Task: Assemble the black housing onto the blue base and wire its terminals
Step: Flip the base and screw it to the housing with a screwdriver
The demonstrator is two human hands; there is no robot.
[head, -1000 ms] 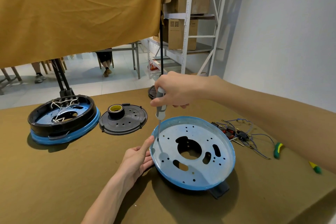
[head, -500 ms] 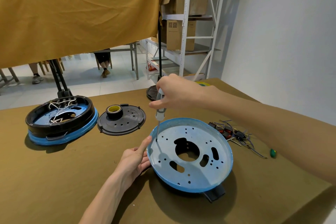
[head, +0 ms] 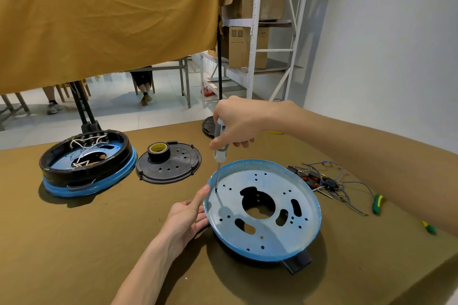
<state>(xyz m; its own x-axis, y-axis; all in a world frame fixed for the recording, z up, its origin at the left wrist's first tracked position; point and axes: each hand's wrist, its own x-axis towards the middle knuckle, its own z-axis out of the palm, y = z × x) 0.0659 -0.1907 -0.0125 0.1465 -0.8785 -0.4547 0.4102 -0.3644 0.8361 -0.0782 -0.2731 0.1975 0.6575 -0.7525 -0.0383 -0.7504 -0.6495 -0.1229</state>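
Many holes pierce the round blue base (head: 270,235).

— What hangs over the far side of the brown cloth-covered table (head: 74,242)?

— A mustard-yellow fabric sheet (head: 104,17), draped across the top left. Below its hem, a pale tiled floor (head: 111,111) shows.

— And on the right?

— A white metal shelving rack (head: 255,32) holding brown cardboard boxes (head: 247,47), against a plain white wall (head: 384,44).

— Anything small on the table?

— A roll of black tape with a yellow core (head: 158,151) — and a green-and-yellow handled tool (head: 378,204) near the right edge.
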